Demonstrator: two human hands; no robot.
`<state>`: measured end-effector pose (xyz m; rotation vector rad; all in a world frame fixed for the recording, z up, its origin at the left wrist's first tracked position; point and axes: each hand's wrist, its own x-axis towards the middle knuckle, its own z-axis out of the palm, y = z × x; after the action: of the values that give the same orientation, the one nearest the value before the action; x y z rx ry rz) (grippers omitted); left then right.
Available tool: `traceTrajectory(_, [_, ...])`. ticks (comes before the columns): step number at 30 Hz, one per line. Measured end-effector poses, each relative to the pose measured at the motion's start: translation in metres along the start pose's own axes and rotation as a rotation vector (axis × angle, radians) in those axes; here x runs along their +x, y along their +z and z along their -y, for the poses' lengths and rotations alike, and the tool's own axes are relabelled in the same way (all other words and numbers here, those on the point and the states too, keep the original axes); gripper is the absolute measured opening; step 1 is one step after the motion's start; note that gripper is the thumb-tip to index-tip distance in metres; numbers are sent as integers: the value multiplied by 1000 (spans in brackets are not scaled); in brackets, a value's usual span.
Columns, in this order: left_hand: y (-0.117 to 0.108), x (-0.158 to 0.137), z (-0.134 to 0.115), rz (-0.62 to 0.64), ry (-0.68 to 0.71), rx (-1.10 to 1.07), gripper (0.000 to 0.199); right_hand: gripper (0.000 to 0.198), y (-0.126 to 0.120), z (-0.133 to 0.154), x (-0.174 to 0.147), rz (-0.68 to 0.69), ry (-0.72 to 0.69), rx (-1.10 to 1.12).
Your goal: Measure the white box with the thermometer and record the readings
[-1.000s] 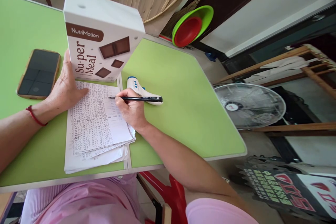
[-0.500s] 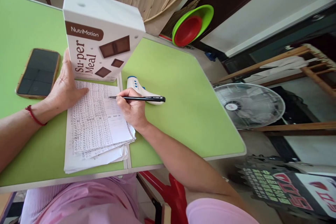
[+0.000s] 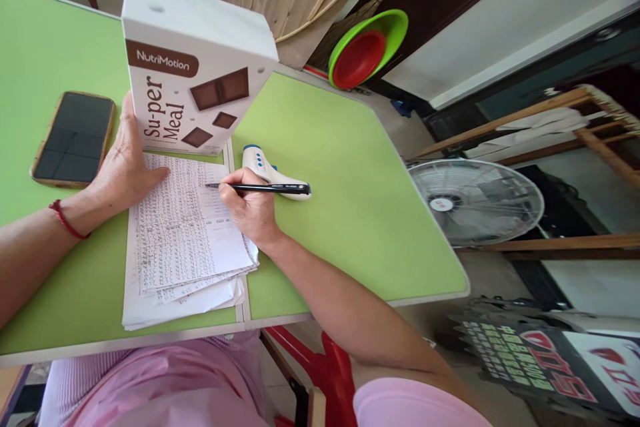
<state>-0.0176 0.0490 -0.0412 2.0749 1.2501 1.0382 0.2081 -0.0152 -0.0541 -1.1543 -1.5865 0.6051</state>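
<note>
A stack of papers (image 3: 185,240) covered in handwriting lies on the green table (image 3: 340,180). My right hand (image 3: 250,210) grips a black pen (image 3: 265,188), its tip touching the top sheet near the upper right. My left hand (image 3: 125,170) rests flat on the upper left corner of the papers, fingers apart, its thumb against the side of a white NutriMotion box (image 3: 193,67) that stands upright just behind the sheets.
A dark phone (image 3: 73,139) lies left of my left hand. A white thermometer-like device (image 3: 257,161) sits behind the pen. Beyond the table's right edge are a floor fan (image 3: 475,201), green and red bowls (image 3: 363,50), wooden frames and a red chair (image 3: 320,367).
The pen shifted slightly right and back again as it writes; both hands stay in place on the papers.
</note>
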Motion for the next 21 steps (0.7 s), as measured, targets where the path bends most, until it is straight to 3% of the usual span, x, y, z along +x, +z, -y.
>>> traceTrajectory(21, [-2, 1, -9, 13, 6, 29, 101, 13, 0, 2, 1, 6, 63, -58])
